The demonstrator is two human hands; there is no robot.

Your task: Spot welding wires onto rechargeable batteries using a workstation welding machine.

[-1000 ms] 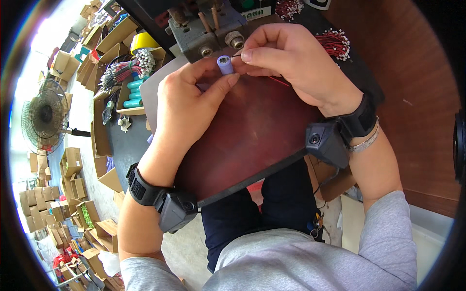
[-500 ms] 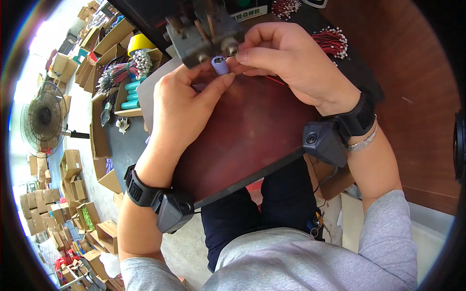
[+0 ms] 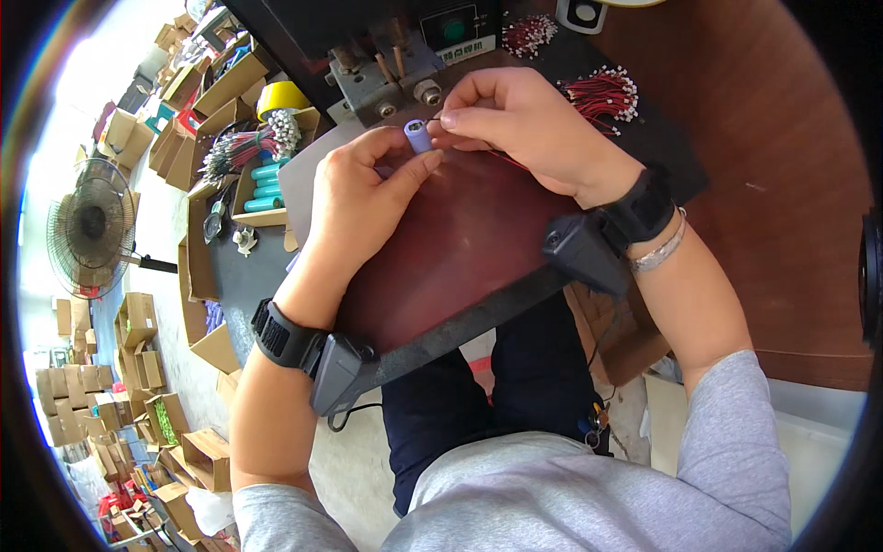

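Note:
Between the thumb and fingers of my left hand [image 3: 368,184] is a purple cylindrical battery cell [image 3: 418,138], its end facing up and away from me. Close beside it, my right hand [image 3: 515,124] pinches a thin lead; a red wire [image 3: 511,162] trails below that palm. Whether the lead touches the cell's end I cannot tell. Just beyond both hands is the metal head of a spot welder [image 3: 391,83], with two copper-coloured electrode rods [image 3: 399,63] standing up from it. The cell is apart from the welder head.
Bundles of red and black wires with white connectors [image 3: 602,97] lie at the right back. On the left, a cardboard box holds teal cells [image 3: 267,189] beside another wire bundle [image 3: 248,152]. A standing fan [image 3: 92,221] and stacked cartons [image 3: 83,391] are farther left. The dark red work surface [image 3: 451,267] lies below my hands.
Both hands have drawn back from the welder head toward me, bringing the battery cell and the lead along. More of the welder's front shows now.

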